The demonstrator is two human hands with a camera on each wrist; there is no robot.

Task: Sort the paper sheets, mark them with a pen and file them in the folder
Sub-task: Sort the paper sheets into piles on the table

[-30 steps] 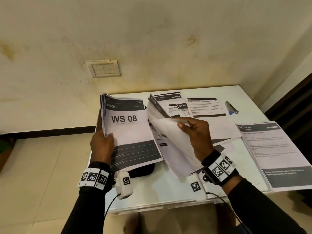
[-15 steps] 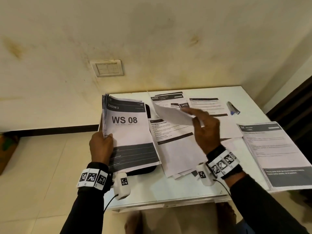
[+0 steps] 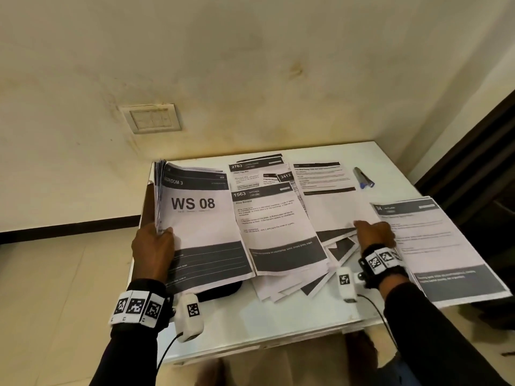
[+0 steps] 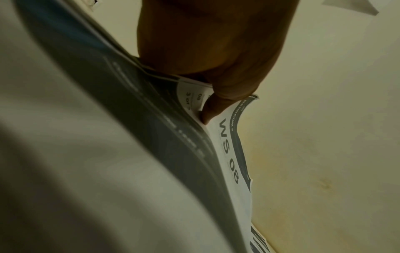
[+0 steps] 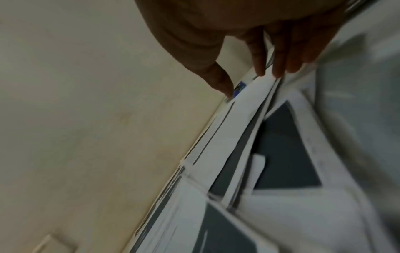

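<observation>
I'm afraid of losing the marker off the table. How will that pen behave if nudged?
The pen is a round barrel lying flat on the smooth white table, so it would likely roll. It looks small and probably light. It lies toward the table's far right corner, so a roll that way might drop it.

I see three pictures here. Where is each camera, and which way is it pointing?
Head: worn on the head, looking down at the table; both hands and sleeves show.
Left wrist: looks along the left hand, which grips the paper stack.
Right wrist: looks along the right hand, fingers straight over loose sheets.
Shared: head and left wrist both show the "WS 08" page.
</observation>
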